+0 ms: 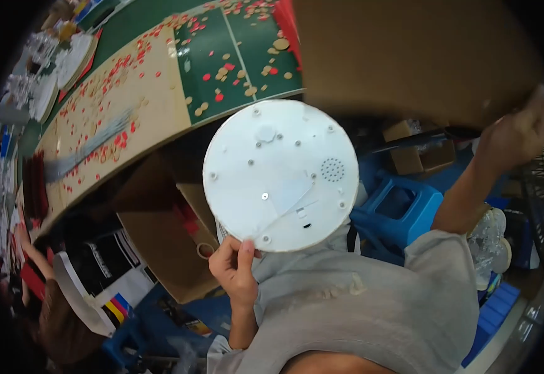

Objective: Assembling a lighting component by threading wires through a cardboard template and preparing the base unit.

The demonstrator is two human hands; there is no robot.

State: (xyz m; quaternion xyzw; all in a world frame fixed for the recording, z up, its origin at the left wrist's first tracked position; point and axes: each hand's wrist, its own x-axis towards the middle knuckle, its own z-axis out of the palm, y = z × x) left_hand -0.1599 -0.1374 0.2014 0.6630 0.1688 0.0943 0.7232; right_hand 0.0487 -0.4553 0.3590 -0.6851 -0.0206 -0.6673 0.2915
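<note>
My left hand (238, 265) pinches the lower left rim of a round white plastic disc (241, 156), thumb on top. Small screws, a ring of tiny holes and a small slot mark the disc's face, and a thin line or thread crosses its lower part. At the right, my right hand (521, 137) is raised with its fingers closed at the lower right corner of a large brown piece of cardboard (409, 56). The cardboard's lower edge and this hand are smeared by motion.
A green table (209, 50) strewn with red and tan round pieces lies beyond. Below it stands an open cardboard box (153, 249). A blue plastic stool (403, 209) stands at the right. Another person's arm (38, 258) shows at the far left.
</note>
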